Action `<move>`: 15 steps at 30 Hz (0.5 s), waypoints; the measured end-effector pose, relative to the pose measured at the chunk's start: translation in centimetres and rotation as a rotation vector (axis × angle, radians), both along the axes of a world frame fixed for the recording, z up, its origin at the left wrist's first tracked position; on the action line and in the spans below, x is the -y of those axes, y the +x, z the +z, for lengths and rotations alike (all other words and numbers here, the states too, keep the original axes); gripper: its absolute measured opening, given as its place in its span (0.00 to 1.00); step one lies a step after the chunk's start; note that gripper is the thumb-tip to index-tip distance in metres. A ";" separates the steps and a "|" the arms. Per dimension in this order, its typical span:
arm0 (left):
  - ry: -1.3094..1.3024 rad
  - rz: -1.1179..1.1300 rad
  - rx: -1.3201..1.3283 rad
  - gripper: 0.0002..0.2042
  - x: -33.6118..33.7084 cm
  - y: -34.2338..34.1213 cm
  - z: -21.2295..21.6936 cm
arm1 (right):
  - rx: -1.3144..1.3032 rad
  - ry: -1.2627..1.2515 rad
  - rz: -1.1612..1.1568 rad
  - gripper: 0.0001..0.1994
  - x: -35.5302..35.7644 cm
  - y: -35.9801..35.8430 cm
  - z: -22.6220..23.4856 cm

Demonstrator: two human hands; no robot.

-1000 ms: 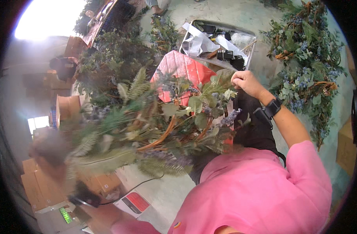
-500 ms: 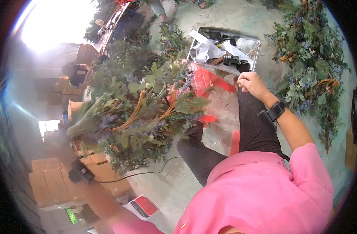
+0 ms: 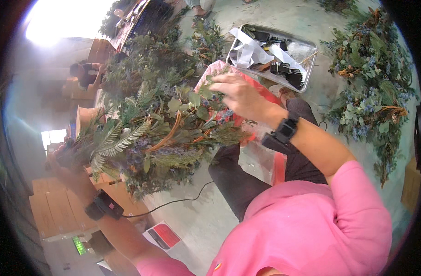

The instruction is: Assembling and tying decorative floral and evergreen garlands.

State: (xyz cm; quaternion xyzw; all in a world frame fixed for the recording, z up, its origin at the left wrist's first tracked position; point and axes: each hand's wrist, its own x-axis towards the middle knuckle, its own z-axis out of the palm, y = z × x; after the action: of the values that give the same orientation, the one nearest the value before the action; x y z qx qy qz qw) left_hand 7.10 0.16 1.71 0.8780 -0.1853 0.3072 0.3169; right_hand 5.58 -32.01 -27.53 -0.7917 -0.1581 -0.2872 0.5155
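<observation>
I hold a large greenery arrangement point(image 3: 160, 138) of ferns, round leaves, small blue flowers and orange-brown stems across my lap. My left hand point(image 3: 63, 158) grips its far left end and is blurred and partly hidden by the leaves. At the right end, my right hand point(image 3: 240, 94) lies on top of the arrangement, its fingers curled around a sprig with blue flowers. Each wrist carries a black band. A pink and red plastic bag point(image 3: 265, 94) lies under the right hand.
A metal tray point(image 3: 307, 50) with white paper and black items sits on the floor ahead. Finished wreaths point(image 3: 371, 92) lie to the right and more greenery point(image 3: 146, 55) is piled at the top. Another person point(image 3: 84, 73) sits far left. Cardboard boxes point(image 3: 49, 216) and a black cable point(image 3: 183, 200) lie lower left.
My right hand has come back from the tray side onto the right end of the greenery. The arrangement has swung lower and further left.
</observation>
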 end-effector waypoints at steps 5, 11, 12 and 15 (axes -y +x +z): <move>-0.746 -0.042 -0.196 0.13 0.5 0.2 0.0 | 0.101 -0.478 -0.071 0.10 -3.3 1.7 0.8; -0.714 -0.099 -0.203 0.12 -0.4 0.1 0.0 | -0.020 -0.643 0.177 0.08 -5.5 -1.5 -2.8; -0.714 -0.097 -0.207 0.12 -0.1 0.1 0.0 | 0.032 -0.587 0.119 0.07 -5.5 -1.5 -2.4; -0.718 -0.062 -0.214 0.12 -0.1 0.2 0.1 | 0.038 -0.546 0.145 0.07 -5.4 -1.5 -1.1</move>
State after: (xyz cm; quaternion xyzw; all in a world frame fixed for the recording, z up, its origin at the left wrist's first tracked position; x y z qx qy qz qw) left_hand 7.29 0.28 1.79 0.7319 -0.0581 0.2493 0.6315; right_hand 4.05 -26.58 -28.59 -0.8823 -0.2955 -0.2113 0.2992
